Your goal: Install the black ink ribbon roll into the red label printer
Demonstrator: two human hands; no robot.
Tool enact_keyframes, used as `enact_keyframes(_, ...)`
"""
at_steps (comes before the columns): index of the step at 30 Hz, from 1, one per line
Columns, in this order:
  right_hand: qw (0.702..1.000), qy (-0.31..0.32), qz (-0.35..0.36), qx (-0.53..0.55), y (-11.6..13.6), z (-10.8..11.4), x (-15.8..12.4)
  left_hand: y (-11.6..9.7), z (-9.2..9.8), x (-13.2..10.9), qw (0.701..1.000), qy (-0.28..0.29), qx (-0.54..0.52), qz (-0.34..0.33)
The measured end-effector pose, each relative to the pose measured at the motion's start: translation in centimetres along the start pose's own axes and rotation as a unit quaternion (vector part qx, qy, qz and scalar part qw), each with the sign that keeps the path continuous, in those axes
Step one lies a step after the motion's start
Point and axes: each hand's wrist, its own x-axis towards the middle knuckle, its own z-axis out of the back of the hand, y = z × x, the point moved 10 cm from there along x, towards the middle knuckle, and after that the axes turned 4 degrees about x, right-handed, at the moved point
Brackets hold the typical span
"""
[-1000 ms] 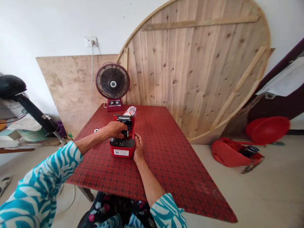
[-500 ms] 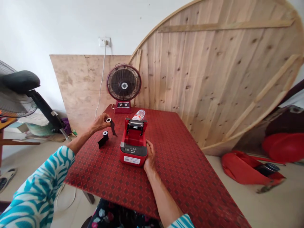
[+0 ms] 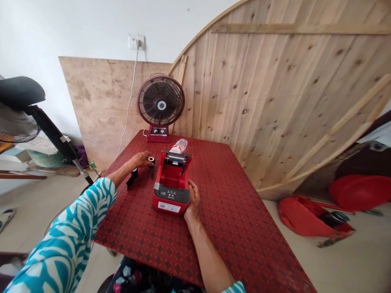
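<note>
Over the table (image 3: 241, 228), left hand (image 3: 141, 159) holds a black roll (image 3: 152, 161); right hand (image 3: 192, 202) touches a red device (image 3: 171, 194), grip unclear

We see soft, fairly even light, the wall (image 3: 97, 24) bright, wide-angle distortion stretching the bench (image 3: 244, 228) cornerward.

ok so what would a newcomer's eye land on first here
Probably the open red printer on the patterned red table, with the right hand against its side and the left hand holding a small black roll to its left. Beyond it, the huge curved-edge wooden panel and the dark red table fan at the table's far end also stand out.
</note>
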Motion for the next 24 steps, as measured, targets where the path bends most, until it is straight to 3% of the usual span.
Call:
enact_keyframes(3,1.0,0.003,-0.008,0.01,-0.1,-0.1,0.0,1.6,2.1,-1.1,0.997,-0.005,-0.081,-0.016)
enact_keyframes(7,1.0,0.003,-0.008,0.026,0.0,-0.2,0.0,4.8,4.5,-5.3,0.985,-0.015,-0.173,-0.016)
enact_keyframes(12,0.999,-0.001,-0.008,0.035,-0.2,-0.1,0.2,6.5,2.4,-9.6,0.966,0.007,-0.257,-0.01)
enact_keyframes(16,0.999,-0.009,0.001,0.034,0.0,0.0,0.1,6.3,1.1,-9.4,0.96,-0.038,-0.276,-0.008)
enact_keyframes(20,0.999,-0.004,-0.005,0.036,-0.1,-0.1,0.0,5.9,0.8,-9.4,0.952,-0.038,-0.302,-0.011)
enact_keyframes(22,0.999,-0.003,-0.005,0.038,-0.1,-0.1,0.1,5.4,1.1,-10.1,0.934,-0.024,-0.356,-0.015)
enact_keyframes(24,0.999,-0.004,0.0,0.038,-0.1,0.0,0.1,4.3,1.4,-11.2,0.894,0.007,-0.447,-0.028)
